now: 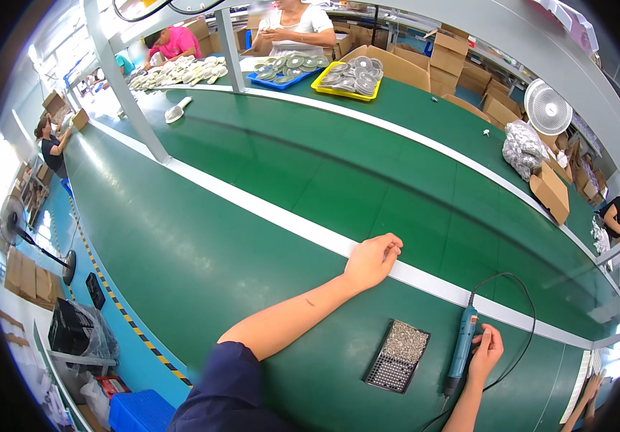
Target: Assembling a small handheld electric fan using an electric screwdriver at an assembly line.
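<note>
R hand wraps the blue electric screwdriver, long axis approx 12–6, tip at 6. Screw tray lies just beside at 9, nearer R hand. L hand, loosely curled, empty, rests on white strip.

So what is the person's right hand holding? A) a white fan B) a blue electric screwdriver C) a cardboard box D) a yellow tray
B: the right hand wraps around a blue electric screwdriver with a black cord, beside the black tray of screws; the left hand rests empty on the white strip.
</note>
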Tool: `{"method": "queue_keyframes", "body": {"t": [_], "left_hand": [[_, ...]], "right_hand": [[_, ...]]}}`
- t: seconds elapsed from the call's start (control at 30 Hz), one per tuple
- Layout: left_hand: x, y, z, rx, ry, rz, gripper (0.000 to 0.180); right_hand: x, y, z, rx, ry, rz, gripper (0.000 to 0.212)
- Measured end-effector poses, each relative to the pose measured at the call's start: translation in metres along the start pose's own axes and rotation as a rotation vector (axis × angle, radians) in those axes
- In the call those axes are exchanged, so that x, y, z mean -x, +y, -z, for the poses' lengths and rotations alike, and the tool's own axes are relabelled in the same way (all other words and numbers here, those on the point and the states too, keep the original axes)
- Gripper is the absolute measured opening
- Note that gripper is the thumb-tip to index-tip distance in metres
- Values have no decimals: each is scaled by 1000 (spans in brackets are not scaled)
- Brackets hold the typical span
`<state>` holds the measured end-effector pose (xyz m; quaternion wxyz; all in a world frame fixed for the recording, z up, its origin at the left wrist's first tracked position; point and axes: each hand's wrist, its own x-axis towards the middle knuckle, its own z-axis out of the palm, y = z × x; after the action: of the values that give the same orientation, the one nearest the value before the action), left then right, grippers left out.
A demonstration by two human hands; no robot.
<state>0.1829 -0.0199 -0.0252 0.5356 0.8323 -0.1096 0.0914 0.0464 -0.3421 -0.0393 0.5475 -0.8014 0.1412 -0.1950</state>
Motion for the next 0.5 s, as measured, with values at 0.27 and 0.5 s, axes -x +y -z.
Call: {"method": "queue_keyframes", "body": {"t": [0.27, 0.5], "left_hand": [[-1, -1, -9, 40, 28, -40, 11], [-1, 0, -4, 1, -2, -16, 13]], "right_hand": [[-2, 9, 11, 19, 27, 23, 22], [-2, 5, 5, 10, 22, -1, 22]]}}
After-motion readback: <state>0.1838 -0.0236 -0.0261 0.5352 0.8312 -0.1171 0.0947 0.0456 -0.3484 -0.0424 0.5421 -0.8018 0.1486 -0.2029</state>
